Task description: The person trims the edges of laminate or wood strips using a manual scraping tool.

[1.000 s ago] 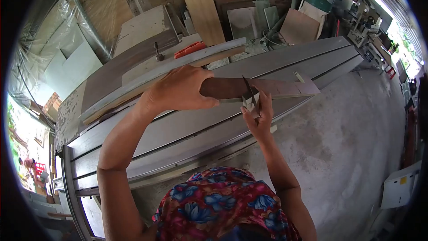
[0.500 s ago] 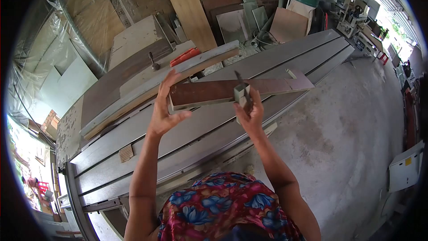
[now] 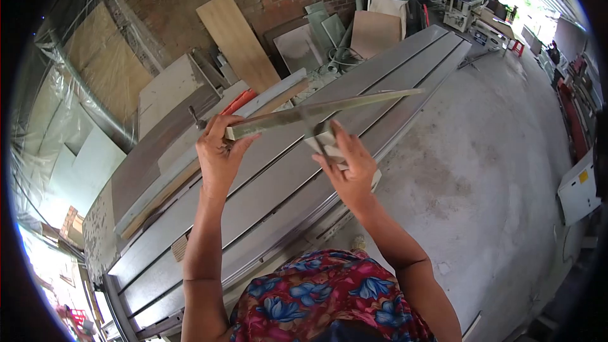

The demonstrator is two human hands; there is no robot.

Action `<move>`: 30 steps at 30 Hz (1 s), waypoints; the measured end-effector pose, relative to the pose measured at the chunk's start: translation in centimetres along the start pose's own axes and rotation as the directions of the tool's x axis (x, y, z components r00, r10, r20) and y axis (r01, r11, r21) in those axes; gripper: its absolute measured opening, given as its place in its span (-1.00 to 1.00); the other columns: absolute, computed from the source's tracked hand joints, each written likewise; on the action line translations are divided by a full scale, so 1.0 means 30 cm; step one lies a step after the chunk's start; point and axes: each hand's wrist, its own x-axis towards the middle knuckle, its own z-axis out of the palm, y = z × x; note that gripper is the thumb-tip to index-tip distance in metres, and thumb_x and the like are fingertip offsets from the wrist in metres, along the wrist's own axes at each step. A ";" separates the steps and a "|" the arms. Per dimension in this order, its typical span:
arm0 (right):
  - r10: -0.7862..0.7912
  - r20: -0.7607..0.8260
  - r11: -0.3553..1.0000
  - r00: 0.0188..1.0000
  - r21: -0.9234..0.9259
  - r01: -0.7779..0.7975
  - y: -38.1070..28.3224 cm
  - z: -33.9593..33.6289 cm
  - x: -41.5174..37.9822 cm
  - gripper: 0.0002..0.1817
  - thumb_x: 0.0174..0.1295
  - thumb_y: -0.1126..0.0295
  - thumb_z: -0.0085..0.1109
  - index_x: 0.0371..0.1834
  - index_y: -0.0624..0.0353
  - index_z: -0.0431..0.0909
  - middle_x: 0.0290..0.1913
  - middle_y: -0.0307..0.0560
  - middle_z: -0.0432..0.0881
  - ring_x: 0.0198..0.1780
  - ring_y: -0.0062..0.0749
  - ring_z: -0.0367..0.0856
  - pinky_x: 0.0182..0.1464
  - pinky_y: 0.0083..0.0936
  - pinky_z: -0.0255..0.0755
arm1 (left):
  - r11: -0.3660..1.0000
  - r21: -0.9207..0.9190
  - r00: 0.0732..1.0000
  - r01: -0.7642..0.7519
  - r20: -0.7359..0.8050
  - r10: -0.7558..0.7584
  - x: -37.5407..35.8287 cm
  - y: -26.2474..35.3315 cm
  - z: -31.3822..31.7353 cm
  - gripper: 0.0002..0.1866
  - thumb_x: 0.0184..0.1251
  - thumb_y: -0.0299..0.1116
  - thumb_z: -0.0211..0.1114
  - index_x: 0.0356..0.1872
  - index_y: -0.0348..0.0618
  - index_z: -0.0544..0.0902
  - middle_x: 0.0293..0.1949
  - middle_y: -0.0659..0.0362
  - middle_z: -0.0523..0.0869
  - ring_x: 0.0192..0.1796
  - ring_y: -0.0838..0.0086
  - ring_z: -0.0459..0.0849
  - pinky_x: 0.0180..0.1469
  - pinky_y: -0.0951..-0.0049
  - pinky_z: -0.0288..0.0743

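Observation:
My left hand (image 3: 218,158) is closed on the near left end of a long, narrow board (image 3: 278,119), thumb below and fingers above. The board slants up to the right, its pale narrow edge turned toward me. In my right hand (image 3: 356,168) is a small pale block (image 3: 329,142), gripped between thumb and fingers just below the board's middle. A dark, blurred strip runs from the block up across the board's edge. Both hands are above a long grey slatted table (image 3: 266,199).
Left of the board lies a thick plank (image 3: 152,199), with a red object (image 3: 239,101) and a metal-handled tool (image 3: 195,117) behind it. A small ridged piece (image 3: 180,248) sits on the table. Panels (image 3: 237,41) lean on the brick wall; concrete floor (image 3: 456,196) stretches right.
My left hand has gone from spread fingers to gripping the board's end. The board has rolled from its brown face to its narrow edge. My right hand and the block have dropped slightly.

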 end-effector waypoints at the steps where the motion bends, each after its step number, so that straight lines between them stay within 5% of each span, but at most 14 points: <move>1: 0.000 0.037 0.999 0.999 -0.054 0.002 -0.006 0.003 -0.008 -0.30 -0.12 0.41 0.41 0.21 0.04 0.43 -0.29 -0.11 0.58 -0.37 -0.34 0.59 -0.33 -0.45 0.44 | 0.999 -0.017 0.999 0.037 -0.018 -0.037 0.002 0.008 0.008 -0.69 -0.06 -0.50 0.49 -0.25 -0.25 0.60 -0.26 0.15 0.64 -0.43 0.61 0.58 -0.46 0.60 0.44; 3: -0.009 0.069 0.995 0.998 -0.099 0.015 -0.040 0.013 0.004 -0.27 -0.14 0.43 0.36 0.25 -0.12 0.41 -0.40 -0.24 0.50 -0.49 -0.44 0.49 -0.42 -0.48 0.31 | 0.999 -0.024 0.998 0.031 -0.050 -0.032 0.003 0.026 0.021 -0.71 -0.03 -0.48 0.48 -0.26 -0.27 0.60 -0.27 0.16 0.65 -0.46 0.65 0.52 -0.50 0.61 0.39; 7: -0.021 0.130 0.988 0.991 -0.149 0.041 -0.067 0.027 -0.006 -0.27 -0.05 0.39 0.35 0.29 -0.25 0.36 -0.28 -0.32 0.51 -0.42 -0.54 0.48 -0.34 -0.48 0.27 | 0.995 -0.077 0.994 0.062 -0.080 -0.068 -0.003 0.062 0.033 -0.72 -0.01 -0.48 0.48 -0.26 -0.27 0.60 -0.36 0.20 0.64 -0.50 0.69 0.44 -0.52 0.62 0.33; 15: -0.045 0.214 0.967 0.976 -0.234 0.096 0.018 -0.011 0.007 -0.39 0.18 0.38 0.18 0.34 -0.23 0.29 -0.24 -0.32 0.51 -0.40 -0.54 0.42 -0.26 -0.46 0.13 | 0.986 -0.086 0.984 0.142 -0.095 -0.150 -0.016 0.041 0.028 -0.78 0.05 -0.51 0.44 -0.28 -0.23 0.60 -0.54 0.33 0.54 -0.51 0.77 0.33 -0.51 0.71 0.18; 24: 0.185 0.160 0.917 0.970 -0.382 -0.112 0.425 -0.108 0.034 -0.36 0.16 0.42 0.17 0.35 -0.23 0.27 -0.36 -0.24 0.52 -0.39 -0.41 0.49 -0.28 -0.38 0.19 | 0.956 -0.110 0.950 0.273 -0.123 -0.285 0.009 -0.017 0.020 -0.83 0.12 -0.52 0.37 -0.28 -0.23 0.57 -0.52 0.39 0.51 -0.47 0.77 0.34 -0.46 0.73 0.20; 30: 0.314 0.133 0.837 0.940 -0.505 -0.208 0.790 -0.187 0.038 -0.49 0.31 0.28 0.01 0.36 -0.30 0.26 -0.32 -0.18 0.57 -0.33 -0.27 0.55 -0.22 -0.30 0.31 | 0.950 -0.096 0.940 0.299 -0.143 -0.310 0.028 -0.072 0.011 -0.87 0.21 -0.50 0.29 -0.23 -0.23 0.57 -0.52 0.38 0.55 -0.55 0.80 0.33 -0.51 0.74 0.19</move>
